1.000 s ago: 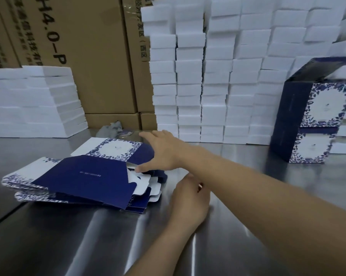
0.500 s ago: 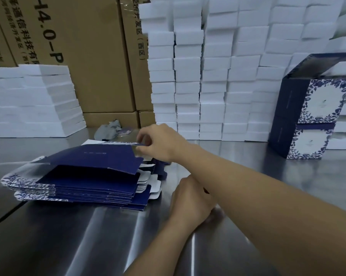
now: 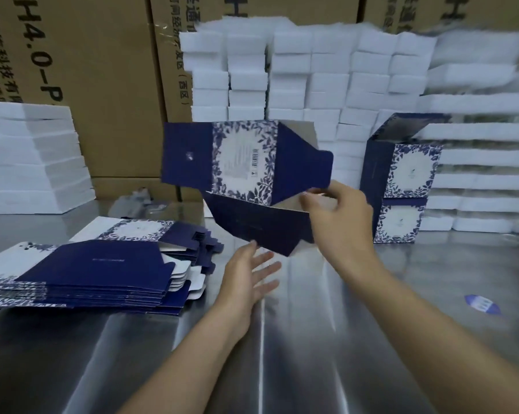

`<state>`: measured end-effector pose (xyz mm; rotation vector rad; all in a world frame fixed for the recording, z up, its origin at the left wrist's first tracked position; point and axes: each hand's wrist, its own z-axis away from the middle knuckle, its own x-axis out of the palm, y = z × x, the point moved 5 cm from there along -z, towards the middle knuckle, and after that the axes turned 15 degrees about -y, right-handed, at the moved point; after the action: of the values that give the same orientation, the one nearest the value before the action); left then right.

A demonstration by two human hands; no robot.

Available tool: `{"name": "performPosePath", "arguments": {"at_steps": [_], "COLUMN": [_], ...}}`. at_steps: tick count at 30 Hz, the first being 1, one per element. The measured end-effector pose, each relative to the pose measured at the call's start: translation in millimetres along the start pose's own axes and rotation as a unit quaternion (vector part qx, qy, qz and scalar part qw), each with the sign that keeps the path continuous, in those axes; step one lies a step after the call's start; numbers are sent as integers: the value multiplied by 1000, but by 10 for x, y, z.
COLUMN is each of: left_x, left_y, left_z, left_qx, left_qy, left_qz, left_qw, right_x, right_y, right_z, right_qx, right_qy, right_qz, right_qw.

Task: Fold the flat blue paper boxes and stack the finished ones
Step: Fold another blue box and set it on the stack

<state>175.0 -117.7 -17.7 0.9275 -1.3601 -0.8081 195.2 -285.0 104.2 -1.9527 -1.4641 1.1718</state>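
Your right hand [image 3: 338, 222] pinches a part-opened blue floral paper box [image 3: 246, 159] above the steel table [image 3: 312, 339] centre | your left hand [image 3: 246, 279] spread, released, beneath it | flat blue box stack [image 3: 102, 267]: left edge

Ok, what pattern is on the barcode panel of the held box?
Blue leaves bordering a white centre, on the held box; head view.

On the counter [image 3: 312, 354] to your left lies the pile of flat boxes [image 3: 96, 273]. Above the counter's middle, one box [image 3: 243, 156] hangs from your right grip [image 3: 338, 222], which pinches its right edge. Your left grip [image 3: 249, 276] is just below its lower corner. To the right, two folded boxes [image 3: 401, 180] stand one on the other. Foam blocks [image 3: 312, 79] are stacked behind them, with cartons [image 3: 102, 85] behind all.
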Motion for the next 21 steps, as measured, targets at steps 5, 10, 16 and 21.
{"name": "performPosePath", "arguments": {"at_steps": [5,10,16,21], "left_x": [157,164,54,25], "left_y": [-48,-11,15,63], "left_z": [117,257,251,193], "left_qx": [-34,-41,-29,-3], "left_qy": [-51,-69,-6,5], "left_qz": [124,163,157,136], "left_qw": [990,983,987,991], "right_x": [-49,59,96,-153], "right_y": [543,642,502,357], "right_z": [668,865,853,811], "right_qx": [88,53,56,-19], "right_qy": [-22,-59,-80,-5], "right_qz": [-117,21,19,-79], "right_qw": [989,997,995,997]}}
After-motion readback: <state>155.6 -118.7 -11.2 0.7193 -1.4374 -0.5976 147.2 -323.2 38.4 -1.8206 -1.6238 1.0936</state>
